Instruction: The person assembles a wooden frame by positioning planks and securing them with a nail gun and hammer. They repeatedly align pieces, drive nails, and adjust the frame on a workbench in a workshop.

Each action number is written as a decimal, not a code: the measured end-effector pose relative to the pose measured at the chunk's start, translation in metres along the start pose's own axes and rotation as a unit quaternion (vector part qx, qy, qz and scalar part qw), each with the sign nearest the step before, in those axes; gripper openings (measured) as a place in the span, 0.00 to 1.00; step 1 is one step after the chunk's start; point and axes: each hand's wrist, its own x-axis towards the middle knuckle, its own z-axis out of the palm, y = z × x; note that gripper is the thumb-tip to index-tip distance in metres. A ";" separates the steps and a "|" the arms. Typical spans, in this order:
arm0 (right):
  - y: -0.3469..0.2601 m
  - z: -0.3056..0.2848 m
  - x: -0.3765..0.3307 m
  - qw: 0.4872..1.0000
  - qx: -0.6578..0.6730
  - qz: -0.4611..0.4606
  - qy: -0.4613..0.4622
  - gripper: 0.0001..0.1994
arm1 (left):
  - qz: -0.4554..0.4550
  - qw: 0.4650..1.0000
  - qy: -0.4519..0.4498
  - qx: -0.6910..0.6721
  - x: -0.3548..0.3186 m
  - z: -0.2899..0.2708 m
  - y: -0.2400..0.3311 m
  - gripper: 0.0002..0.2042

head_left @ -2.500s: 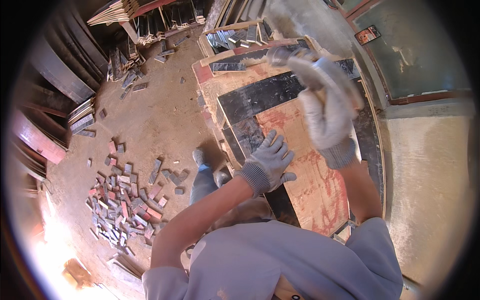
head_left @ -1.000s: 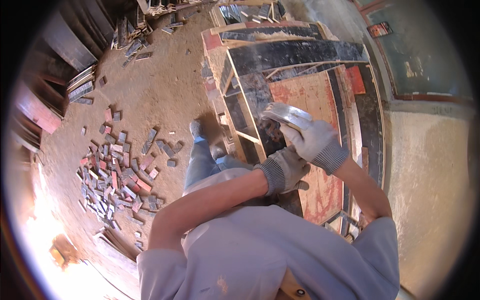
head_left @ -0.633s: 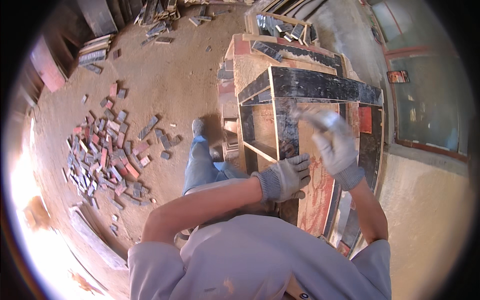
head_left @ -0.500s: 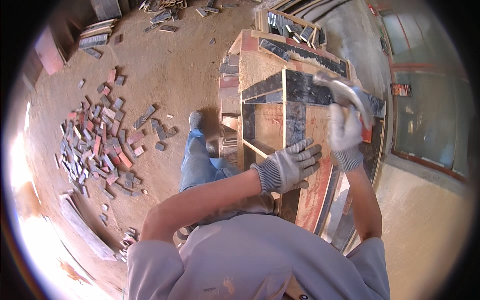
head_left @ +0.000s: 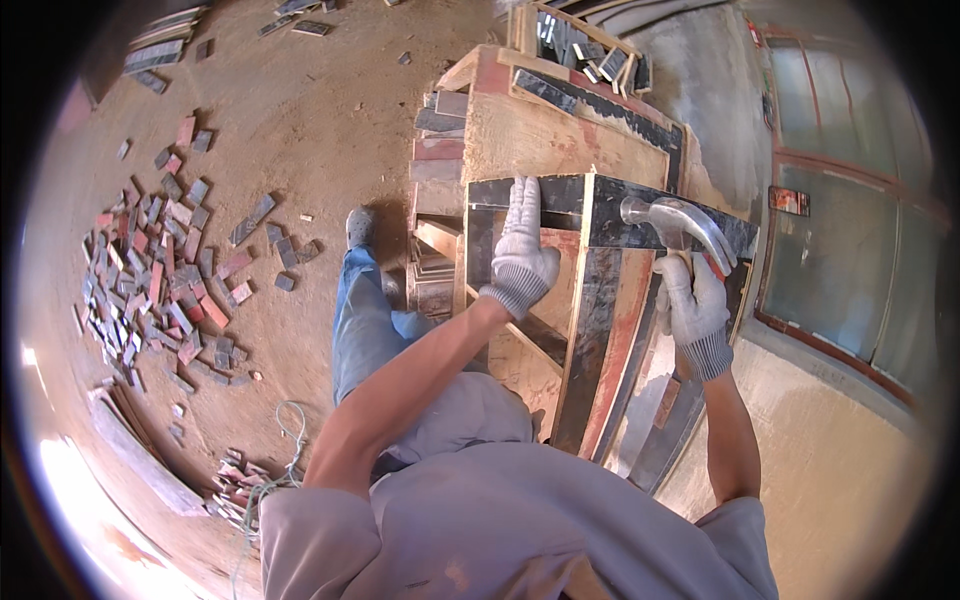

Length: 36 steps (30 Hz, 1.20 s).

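Note:
My right hand (head_left: 692, 308), in a grey-white work glove, is closed around a claw hammer (head_left: 682, 218). The hammer's metal head is over the black-faced board (head_left: 622, 200) at the far right of a wooden panel; whether it touches cannot be told. Most of its handle is hidden by the glove. My left hand (head_left: 525, 248), gloved too, reaches up with fingers stretched out over a dark strip (head_left: 562, 194) that joins that board from the left. Beneath both hands, the panel (head_left: 505, 355) is framed with narrow wooden strips, one of them slanted.
Stacked boards (head_left: 437, 150) stand left of the panel, and a wooden box of offcuts (head_left: 600, 55) lies beyond it. Many small wood blocks (head_left: 150, 270) are heaped on the floor to the left. A glazed window (head_left: 840, 260) lines the right wall.
My left hand has moved away and to the left, from the panel's middle to the dark strip. The hammer, blurred before, now shows sharply and slightly lower. The whole view has shifted a little.

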 end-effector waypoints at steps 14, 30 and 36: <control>0.040 0.002 0.004 0.997 -0.018 -0.031 0.062 0.21 | 0.260 0.883 -0.117 0.372 0.072 -0.022 0.139 0.33; 0.243 -0.100 0.024 0.928 -0.039 0.252 0.270 0.30 | 0.192 0.772 -0.218 0.565 0.099 0.071 0.156 0.26; 0.273 -0.118 0.046 0.931 -0.039 0.234 0.277 0.30 | 0.228 0.811 -0.171 0.511 0.102 0.073 0.149 0.22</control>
